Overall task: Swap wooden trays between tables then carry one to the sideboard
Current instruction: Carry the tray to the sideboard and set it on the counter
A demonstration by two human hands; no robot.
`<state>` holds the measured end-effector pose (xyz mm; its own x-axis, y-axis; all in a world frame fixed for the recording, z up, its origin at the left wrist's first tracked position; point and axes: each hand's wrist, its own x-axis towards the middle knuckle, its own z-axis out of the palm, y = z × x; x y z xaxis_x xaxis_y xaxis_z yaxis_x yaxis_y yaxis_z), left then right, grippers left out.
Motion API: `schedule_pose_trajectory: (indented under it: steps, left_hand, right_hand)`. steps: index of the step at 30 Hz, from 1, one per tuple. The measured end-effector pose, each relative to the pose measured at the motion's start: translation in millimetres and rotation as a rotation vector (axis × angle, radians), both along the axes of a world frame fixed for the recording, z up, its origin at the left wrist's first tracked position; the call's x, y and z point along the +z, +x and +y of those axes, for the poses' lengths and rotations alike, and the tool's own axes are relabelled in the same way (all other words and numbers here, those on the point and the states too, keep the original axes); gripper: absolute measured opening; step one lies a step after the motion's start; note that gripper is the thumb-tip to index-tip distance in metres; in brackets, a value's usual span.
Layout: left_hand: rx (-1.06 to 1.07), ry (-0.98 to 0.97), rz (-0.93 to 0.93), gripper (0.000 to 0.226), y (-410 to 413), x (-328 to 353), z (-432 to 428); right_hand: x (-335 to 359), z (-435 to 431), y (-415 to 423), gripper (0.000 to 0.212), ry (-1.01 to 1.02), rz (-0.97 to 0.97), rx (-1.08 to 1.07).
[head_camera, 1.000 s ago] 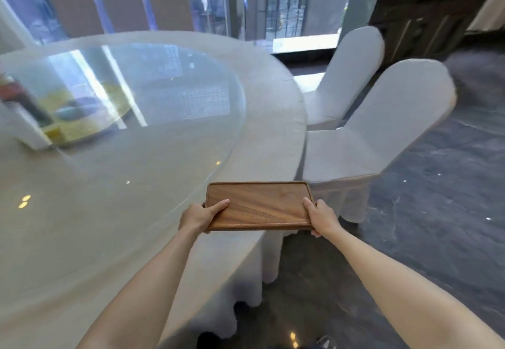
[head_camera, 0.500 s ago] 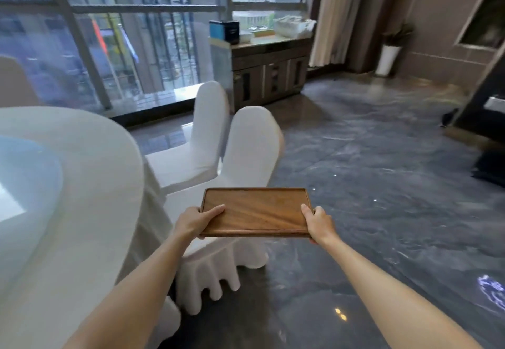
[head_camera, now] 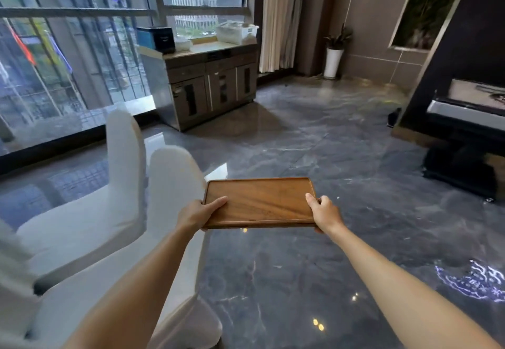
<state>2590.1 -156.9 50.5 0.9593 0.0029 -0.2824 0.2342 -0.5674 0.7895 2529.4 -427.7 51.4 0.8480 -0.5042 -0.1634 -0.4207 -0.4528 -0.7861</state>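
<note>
A flat brown wooden tray [head_camera: 259, 201] is held level in front of me, above the dark floor. My left hand [head_camera: 196, 215] grips its left edge with the thumb on top. My right hand [head_camera: 325, 213] grips its right edge the same way. The tray carries nothing. Straight ahead by the window stands the wooden sideboard [head_camera: 213, 86], well beyond the tray, with three doors and drawers.
Two white-covered chairs [head_camera: 117, 198] stand close on my left. On the sideboard top are a dark box [head_camera: 158, 38] and a white basket [head_camera: 236, 32]. A potted plant [head_camera: 334, 53] and a black piano [head_camera: 470, 130] are at the right. Glossy dark marble floor [head_camera: 328, 144] lies between.
The view has swung right, away from the round table, which has left the frame. The tray has come off the table edge and stays in both hands. The sideboard is now ahead.
</note>
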Motion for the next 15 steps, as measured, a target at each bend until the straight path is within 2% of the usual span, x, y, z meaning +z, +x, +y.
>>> schedule_pose_trajectory:
  steps: [6,10,15]
  left_hand:
    - [-0.023,-0.042,-0.01,0.062,146.8,24.0,-75.9]
    - [-0.013,-0.029,0.0,0.067,222.8,20.2,-118.8]
    - [0.027,0.012,-0.01,0.054,321.9,8.3,-174.5]
  right_hand:
    - [30.7,-76.0,134.3,0.04,-0.026,-0.038,-0.006]
    - [22.7,-123.2,214.7,0.039,-0.007,-0.026,0.013]
    - [2.6,-180.0,329.2,0.04,0.028,-0.021,0.07]
